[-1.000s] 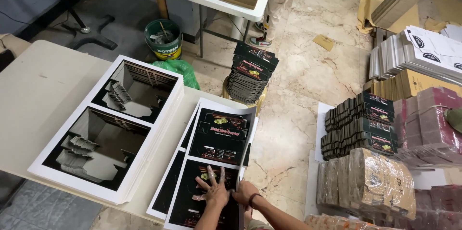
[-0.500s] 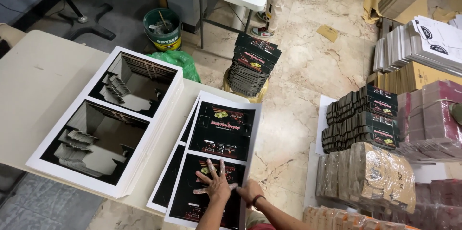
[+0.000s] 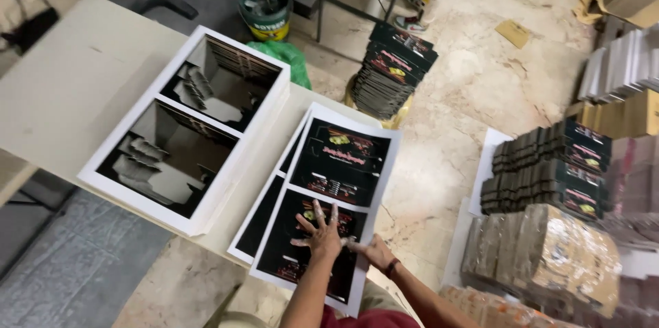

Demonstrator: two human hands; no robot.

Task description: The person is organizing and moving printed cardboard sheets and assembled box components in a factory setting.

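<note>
- The left hand (image 3: 319, 232) lies flat, fingers spread wide, palm pressed on the lower half of the top printed sheet (image 3: 329, 197); it grips nothing, it only pins the sheet down.
- The right hand (image 3: 374, 251) sits at that sheet's right edge, just beside the left hand. Its fingers seem to curl at the edge, but whether they pinch the paper cannot be told.
- The printed sheet, black panels on a white border, lies on a small fanned stack of like sheets (image 3: 264, 215) at the near corner of the desk (image 3: 82, 87), its near end overhanging the desk edge.
- Judging from this, handling it well means keeping the flat palm's pressure even so the glossy sheet does not slide off the overhang, and lifting by the edge alone to avoid creasing.
- Further along the desk stands a thick stack of larger sheets (image 3: 195, 118), close beside the fanned ones.
- On the floor beyond are a pile of dark folded cartons (image 3: 391, 70), a green bucket (image 3: 264, 5), and bundled cartons (image 3: 549, 166) to the right.
</note>
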